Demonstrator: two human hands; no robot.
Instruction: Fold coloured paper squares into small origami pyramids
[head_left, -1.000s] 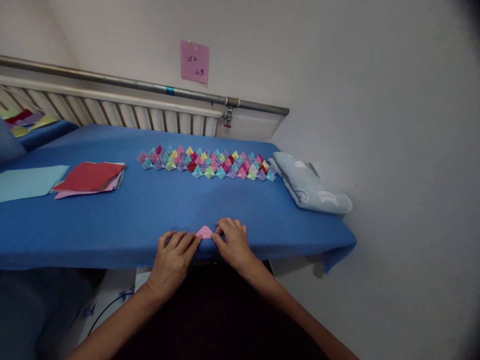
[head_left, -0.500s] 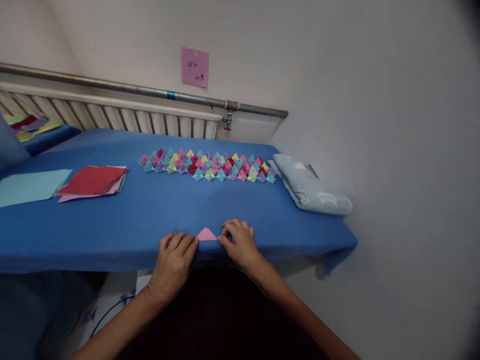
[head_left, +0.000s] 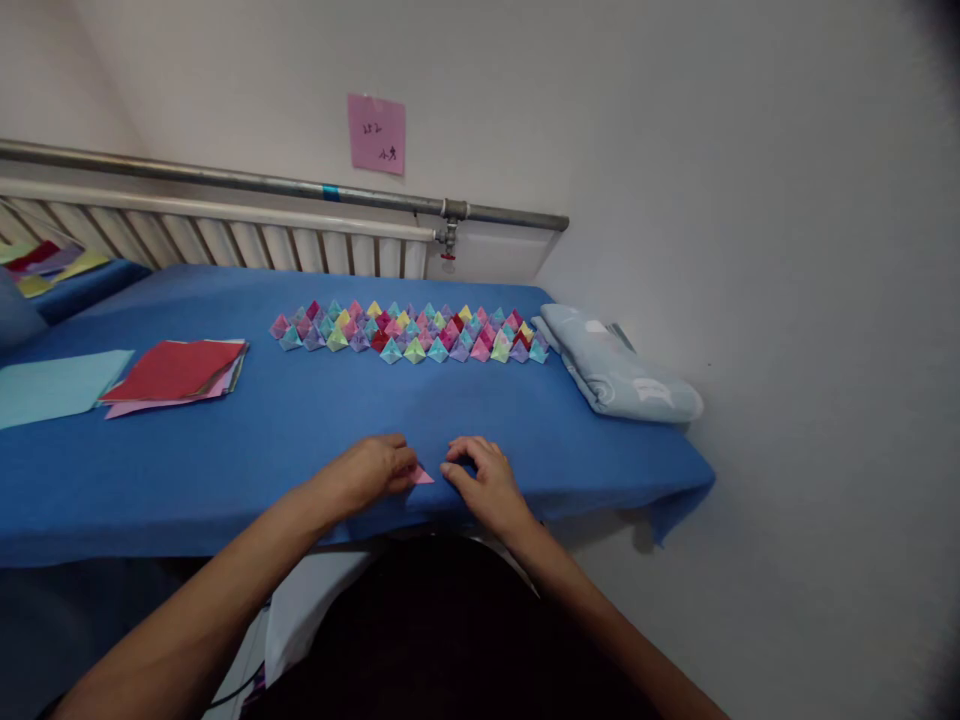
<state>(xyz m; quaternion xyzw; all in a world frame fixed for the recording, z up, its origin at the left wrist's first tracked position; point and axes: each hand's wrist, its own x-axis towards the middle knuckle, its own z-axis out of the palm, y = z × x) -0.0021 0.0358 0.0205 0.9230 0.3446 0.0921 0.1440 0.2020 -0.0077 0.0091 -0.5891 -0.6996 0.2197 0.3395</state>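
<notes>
A small pink folded paper (head_left: pixel 423 476) lies near the front edge of the blue-covered table. My left hand (head_left: pixel 379 465) is closed over its left part, fingers bent down, so only the right tip of the triangle shows. Just right of that tip is my right hand (head_left: pixel 484 485), its thumb and fingers apart and curved, with nothing between them. Behind both hands, rows of small folded paper pieces (head_left: pixel 412 335) in many colours stand close together.
Red and pink paper sheets (head_left: pixel 176 370) are stacked at the left, beside light blue sheets (head_left: pixel 64 385). A folded pale blue cloth (head_left: pixel 619 370) lies at the right. Along the wall run a radiator (head_left: pixel 300 245) and pipe; a pink note (head_left: pixel 376 134) hangs above.
My left hand has moved right and over the pink paper, covering its left part. My right hand has let go of the paper's right corner and its fingers have opened. The view has shifted slightly.
</notes>
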